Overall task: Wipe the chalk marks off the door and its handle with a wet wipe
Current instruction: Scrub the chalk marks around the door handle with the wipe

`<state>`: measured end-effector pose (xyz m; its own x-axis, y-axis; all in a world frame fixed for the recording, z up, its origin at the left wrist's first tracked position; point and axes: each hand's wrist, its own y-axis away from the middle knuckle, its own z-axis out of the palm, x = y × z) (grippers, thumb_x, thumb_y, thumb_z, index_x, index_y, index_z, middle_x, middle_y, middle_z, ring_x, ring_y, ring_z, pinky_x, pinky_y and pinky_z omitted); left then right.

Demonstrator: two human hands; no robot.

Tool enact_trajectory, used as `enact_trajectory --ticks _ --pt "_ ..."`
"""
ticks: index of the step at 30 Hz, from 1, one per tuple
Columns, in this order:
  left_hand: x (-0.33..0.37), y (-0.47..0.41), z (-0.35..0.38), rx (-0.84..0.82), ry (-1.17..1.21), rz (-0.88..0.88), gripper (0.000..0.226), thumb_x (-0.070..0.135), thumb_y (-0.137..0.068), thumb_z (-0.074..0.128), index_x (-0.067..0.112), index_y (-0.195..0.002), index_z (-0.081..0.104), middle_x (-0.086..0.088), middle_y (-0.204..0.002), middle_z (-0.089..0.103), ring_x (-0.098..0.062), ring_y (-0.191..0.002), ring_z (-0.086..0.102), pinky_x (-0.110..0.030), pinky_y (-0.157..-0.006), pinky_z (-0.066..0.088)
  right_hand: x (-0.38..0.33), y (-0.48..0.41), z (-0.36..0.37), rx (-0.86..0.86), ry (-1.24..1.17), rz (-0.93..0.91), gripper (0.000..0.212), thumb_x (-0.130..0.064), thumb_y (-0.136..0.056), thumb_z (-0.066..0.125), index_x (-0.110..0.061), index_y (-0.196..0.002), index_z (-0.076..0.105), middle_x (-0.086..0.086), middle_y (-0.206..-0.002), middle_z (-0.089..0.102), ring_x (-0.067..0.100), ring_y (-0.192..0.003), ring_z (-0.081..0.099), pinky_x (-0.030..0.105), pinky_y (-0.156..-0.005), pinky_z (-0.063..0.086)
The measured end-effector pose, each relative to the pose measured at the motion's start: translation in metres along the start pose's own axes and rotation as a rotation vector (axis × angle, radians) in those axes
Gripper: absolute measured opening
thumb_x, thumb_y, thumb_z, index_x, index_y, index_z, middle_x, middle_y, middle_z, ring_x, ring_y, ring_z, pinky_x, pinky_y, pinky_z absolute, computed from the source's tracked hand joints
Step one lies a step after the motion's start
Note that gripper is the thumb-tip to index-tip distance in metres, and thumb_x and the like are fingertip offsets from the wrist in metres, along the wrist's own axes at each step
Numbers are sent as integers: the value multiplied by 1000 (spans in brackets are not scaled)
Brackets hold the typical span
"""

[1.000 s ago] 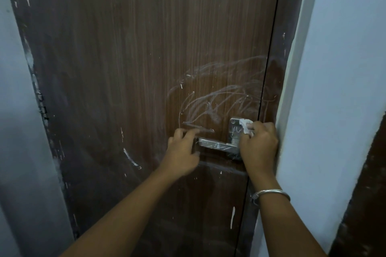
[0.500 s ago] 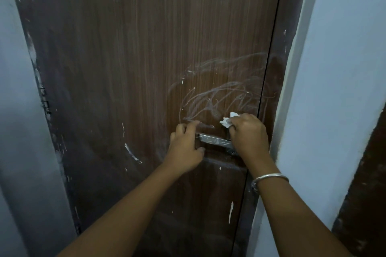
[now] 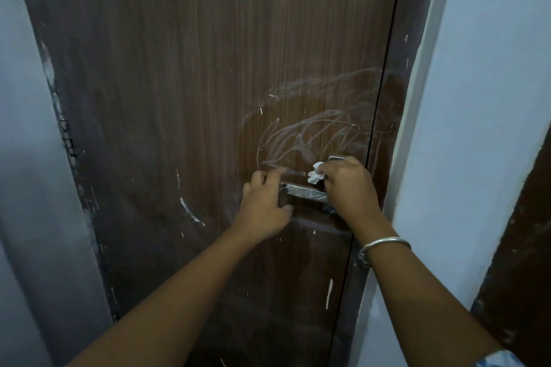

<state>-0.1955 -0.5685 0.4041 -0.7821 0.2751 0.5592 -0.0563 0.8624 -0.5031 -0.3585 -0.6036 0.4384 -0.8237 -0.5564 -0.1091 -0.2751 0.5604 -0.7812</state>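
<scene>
At the latch edge of the door (image 3: 208, 98), the wipe (image 3: 315, 176) sits crumpled in the right hand (image 3: 348, 188). It is pinched between thumb and fingers, just above the handle (image 3: 304, 192) near its pivot end. The left hand (image 3: 264, 208) curls round the handle's free end and grips it.

Handling, as judged: the wipe is light, soft and limp. Wadded this small, it offers little working face. It is best kept bunched behind the fingertips so that they press it flat to the surface. Being wet, it may tear or shed under hard rubbing on the grained wood. The handle is rigid metal and probably slick once damp. As a lever it would turn under pressure, so the steadying grip at its end is sound.

Appearance: the wipe is white and creased, with only a small tuft showing past the fingers. The handle is a flat silvery lever with a bright sheen. Its backplate is largely hidden by the right hand, and whether it carries chalk cannot be told. The chalk marks (image 3: 322, 134) are pale looping scribbles directly above the handle, running to the door's edge, and appear not yet wiped. White flecks and streaks lie elsewhere on the brown door; whether they are chalk or paint cannot be told.
</scene>
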Motion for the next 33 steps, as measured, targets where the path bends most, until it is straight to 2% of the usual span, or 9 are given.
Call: enact_trajectory --ticks 5,11,14,17,19,24,27,29,33 --pt "-2 1 -4 -8 17 5 69 23 -78 65 34 -135 29 -1 -127 31 -25 -119 28 -28 -91 26 -1 -1 -3 17 23 17 25 10 -72 66 -5 -90 73 17 -82 69 30 -79 61 33 -66 51" --pt "-8 4 -11 -16 -14 -3 70 24 -78 67 31 -136 29 -3 -129 30 -28 -122 28 -29 -92 24 12 14 -10 186 8 91 22 17 -61 67 2 -77 70 20 -69 67 34 -64 57 33 -57 47" --pt "-8 4 -12 -15 -35 -11 76 24 -77 69 28 -139 25 -5 -131 31 -30 -122 29 -30 -93 24 7 9 -4 136 -10 107 26 13 -68 64 -3 -86 72 18 -77 68 31 -70 58 28 -61 43" --pt "-6 5 -9 -21 -30 -12 76 25 -77 69 28 -139 24 -5 -131 31 -30 -123 29 -30 -93 25 2 2 5 -13 22 67 29 4 -78 62 -12 -101 70 15 -95 66 27 -83 60 32 -71 50" --pt "-5 5 -7 -23 -18 -11 76 26 -77 69 30 -138 24 -4 -131 31 -28 -123 28 -30 -92 24 0 -1 7 -45 45 76 29 -1 -82 62 -14 -106 68 15 -99 65 26 -87 60 33 -74 51" --pt "-9 6 -7 -12 -21 -21 77 25 -76 69 29 -138 24 -5 -131 32 -29 -123 29 -32 -95 28 7 8 2 86 -38 254 26 2 -80 63 -10 -103 67 18 -86 65 26 -75 55 25 -60 40" --pt "-10 5 -9 -7 -32 -32 76 25 -76 69 28 -138 25 -6 -132 32 -30 -123 30 -34 -96 30 8 15 3 154 -134 391 26 -1 -83 59 -10 -107 55 17 -87 62 24 -73 54 28 -57 43" --pt "-11 5 -10 -9 -32 -41 75 25 -77 69 28 -138 26 -6 -132 31 -30 -123 30 -33 -95 30 6 12 4 154 -162 372 27 -2 -83 58 -10 -107 48 16 -87 62 25 -73 56 30 -57 44" --pt "-6 4 -8 -16 1 -34 74 24 -79 67 27 -139 25 -6 -132 31 -30 -124 27 -31 -94 27 4 0 8 -2 -32 213 23 -6 -86 58 -13 -103 44 9 -84 60 18 -67 52 26 -53 37"
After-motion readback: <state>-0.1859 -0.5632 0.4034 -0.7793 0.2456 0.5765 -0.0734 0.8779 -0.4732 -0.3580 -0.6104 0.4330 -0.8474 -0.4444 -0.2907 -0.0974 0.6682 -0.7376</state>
